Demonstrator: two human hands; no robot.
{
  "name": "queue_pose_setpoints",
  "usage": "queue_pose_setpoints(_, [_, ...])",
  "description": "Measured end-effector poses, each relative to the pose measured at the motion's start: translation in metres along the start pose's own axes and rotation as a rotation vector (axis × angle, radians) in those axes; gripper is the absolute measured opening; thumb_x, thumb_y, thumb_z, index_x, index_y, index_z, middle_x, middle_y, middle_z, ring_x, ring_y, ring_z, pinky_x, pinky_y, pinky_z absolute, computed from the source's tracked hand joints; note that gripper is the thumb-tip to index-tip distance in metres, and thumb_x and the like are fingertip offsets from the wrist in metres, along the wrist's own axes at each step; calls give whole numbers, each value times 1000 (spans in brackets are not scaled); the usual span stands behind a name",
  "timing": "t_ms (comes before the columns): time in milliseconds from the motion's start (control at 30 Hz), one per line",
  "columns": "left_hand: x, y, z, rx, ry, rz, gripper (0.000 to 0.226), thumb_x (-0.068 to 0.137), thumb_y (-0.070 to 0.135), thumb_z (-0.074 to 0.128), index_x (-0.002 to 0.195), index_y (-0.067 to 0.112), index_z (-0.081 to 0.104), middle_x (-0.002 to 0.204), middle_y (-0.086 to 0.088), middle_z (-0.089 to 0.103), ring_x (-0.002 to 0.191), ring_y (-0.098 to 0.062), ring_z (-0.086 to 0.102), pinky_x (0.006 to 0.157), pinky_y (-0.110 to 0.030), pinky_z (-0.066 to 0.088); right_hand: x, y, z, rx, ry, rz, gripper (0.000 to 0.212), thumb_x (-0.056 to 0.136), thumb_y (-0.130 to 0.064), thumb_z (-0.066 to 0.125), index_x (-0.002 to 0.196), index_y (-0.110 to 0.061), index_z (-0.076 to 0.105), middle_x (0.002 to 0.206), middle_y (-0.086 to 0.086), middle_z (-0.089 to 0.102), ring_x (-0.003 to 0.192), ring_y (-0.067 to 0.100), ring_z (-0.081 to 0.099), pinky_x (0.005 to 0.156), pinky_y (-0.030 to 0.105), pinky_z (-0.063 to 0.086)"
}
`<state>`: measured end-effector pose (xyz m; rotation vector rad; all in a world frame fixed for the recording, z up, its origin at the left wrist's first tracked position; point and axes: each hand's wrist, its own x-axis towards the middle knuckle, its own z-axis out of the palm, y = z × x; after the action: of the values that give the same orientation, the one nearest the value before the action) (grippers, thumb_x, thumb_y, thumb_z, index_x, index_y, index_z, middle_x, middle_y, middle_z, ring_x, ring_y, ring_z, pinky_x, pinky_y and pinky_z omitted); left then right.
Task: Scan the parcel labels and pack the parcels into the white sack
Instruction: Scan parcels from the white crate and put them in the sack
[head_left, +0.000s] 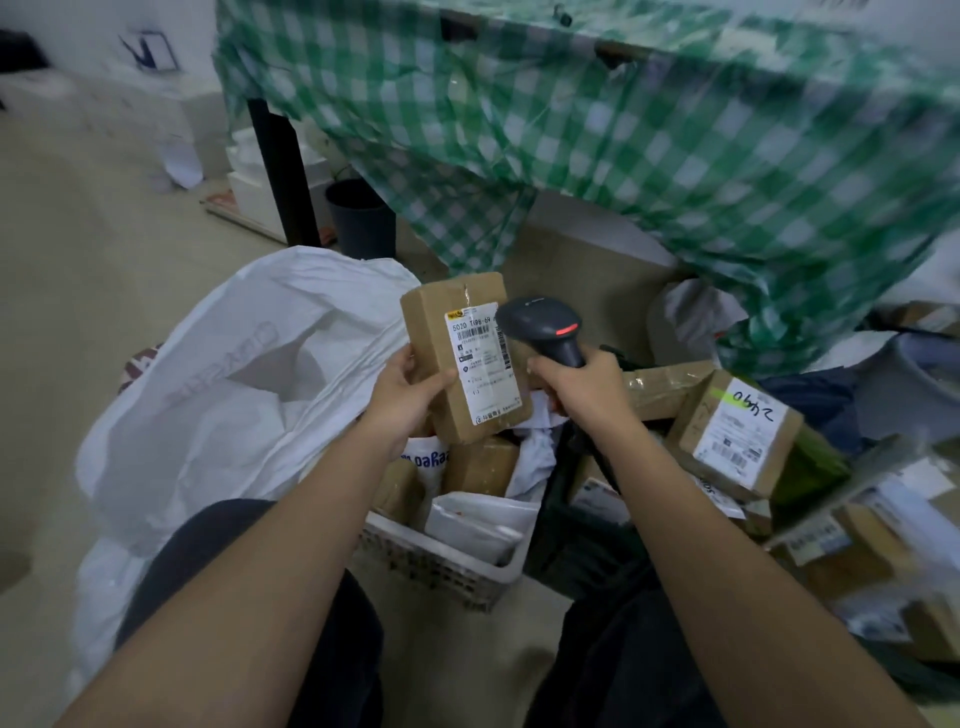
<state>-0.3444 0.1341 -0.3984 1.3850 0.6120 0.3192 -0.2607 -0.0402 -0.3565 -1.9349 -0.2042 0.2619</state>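
Over floor, fingers (415, 382) gripping parcel (462, 358).

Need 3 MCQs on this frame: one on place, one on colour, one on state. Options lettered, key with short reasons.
1. Where is the white sack relative to the held cardboard parcel?
A. to its left
B. to its right
C. on the table

2. What colour is the checked tablecloth?
A. red and white
B. green and white
C. plain blue

3. What is the right hand doing?
A. resting empty
B. gripping the barcode scanner
C. holding tape

Key: 1 A, the sack gapes open left of the parcel in the left hand. 2 B, green and white squares show. 3 B, fingers wrap the scanner's handle, its head at the label.
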Motion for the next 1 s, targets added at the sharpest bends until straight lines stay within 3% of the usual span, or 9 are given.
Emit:
queue_pose_setpoints(133, [-21,6,0,-15,-19,11,55,88,7,66,138,15,45,122,6,60,116,-21,60,99,-45,49,-36,1,-12,7,-44,23,22,76,-26,75,64,-15,60,47,0,55,43,15,53,58,33,45])
queue_pose_setpoints(467, [-39,14,0,-14,-37,40,48,91,5,62,135,16,47,112,7,59,110,-23,62,83,-32,53,-70,7,-20,-25,-105,15,18,79,-20,69,68,-9,60,57,8,57,49,16,57,60,33,47])
queue_pose_setpoints(667, [-38,9,-4,-10,-44,23,48,90,6,63,134,18,48,125,2,60,113,-25,62,89,-41,54,-70,8,-18,-15,-88,11,20,79,-19,69,66,-8,58,51,4,53,43,13,53,55,29,44])
queue_pose_setpoints(767, [-36,6,-10,-11,-34,34,47,90,5,63,133,19,49,119,5,61,112,-25,62,89,-44,54,-68,7,-12,24,-90,22,17,80,-16,69,69,-7,59,56,8,54,45,15,53,54,28,45])
queue_pose_setpoints(933, [-33,8,-37,-32,82,90,49,90,6,64,135,19,48,124,6,58,109,-21,62,84,-38,55,-58,-1,19,125,-108,-33,13,83,-19,73,84,-11,63,67,7,60,57,15,57,59,30,47])
queue_pose_setpoints(1000, [-29,12,-55,-35,186,131,53,89,6,64,137,19,46,123,7,56,107,-15,56,88,-33,49,-50,-7,39,149,-74,-46,13,83,-18,72,79,-12,62,69,12,59,62,20,56,62,32,45])
